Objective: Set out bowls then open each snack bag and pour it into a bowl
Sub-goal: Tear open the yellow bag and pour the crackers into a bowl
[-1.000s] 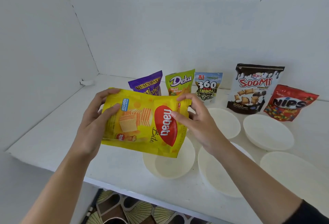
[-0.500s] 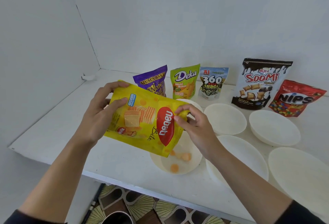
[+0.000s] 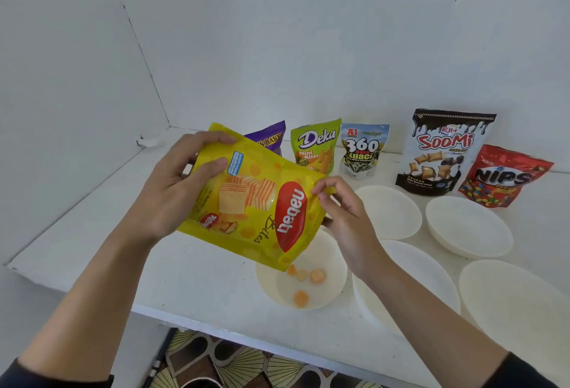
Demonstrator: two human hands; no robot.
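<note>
A yellow Nabati Bites bag hangs tilted, its open end down over a small white bowl at the table's front. My left hand grips the bag's raised bottom end. My right hand pinches its upper right edge. Several orange wafer cubes lie in or drop into the bowl. Behind stand a purple bag, a green Deka bag, a 360 Kuaci bag, a Soomi bag and a red Nips bag.
More white bowls stand to the right: one at middle back, one further right, a large one under my right forearm and one at the far right edge. The white table's front edge runs above a patterned floor.
The bag has tipped further, left end raised, and wafer cubes have fallen into the front bowl, which held none a second ago. My right hand shifted along the bag's upper edge.
</note>
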